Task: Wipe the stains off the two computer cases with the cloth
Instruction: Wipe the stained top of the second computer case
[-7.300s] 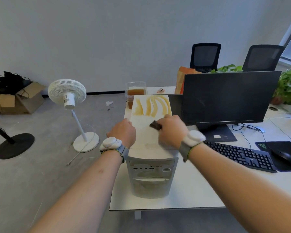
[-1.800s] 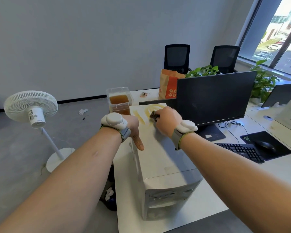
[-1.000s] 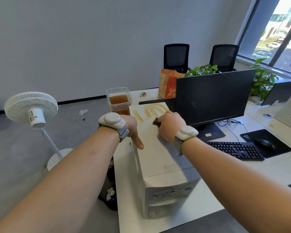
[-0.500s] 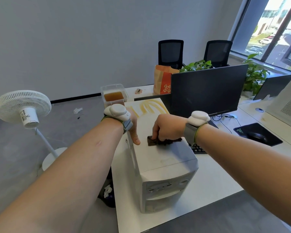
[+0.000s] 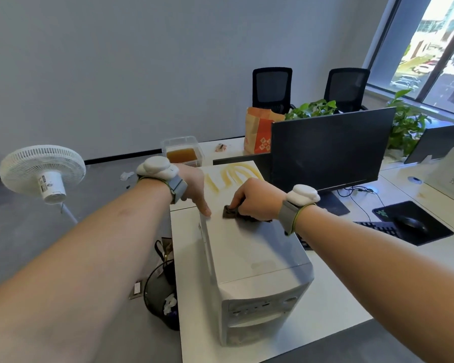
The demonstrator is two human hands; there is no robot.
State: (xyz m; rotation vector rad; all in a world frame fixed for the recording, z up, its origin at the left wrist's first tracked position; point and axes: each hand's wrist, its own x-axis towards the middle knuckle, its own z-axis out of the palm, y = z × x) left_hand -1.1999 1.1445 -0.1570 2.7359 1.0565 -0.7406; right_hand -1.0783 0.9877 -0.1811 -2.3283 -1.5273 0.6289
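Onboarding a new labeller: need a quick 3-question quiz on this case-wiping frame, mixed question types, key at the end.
1. True or false: the yellow streaks at the far end of the computer case are already wiped off.
2. Which hand grips the dark cloth?
A. left hand
B. right hand
C. both
3. Fill in: the cloth lies on the case's ____ panel.

Key:
1. False: the streaks still show beyond both hands.
2. B. The left hand only rests on the case's left edge, fingers pointing down.
3. Top.
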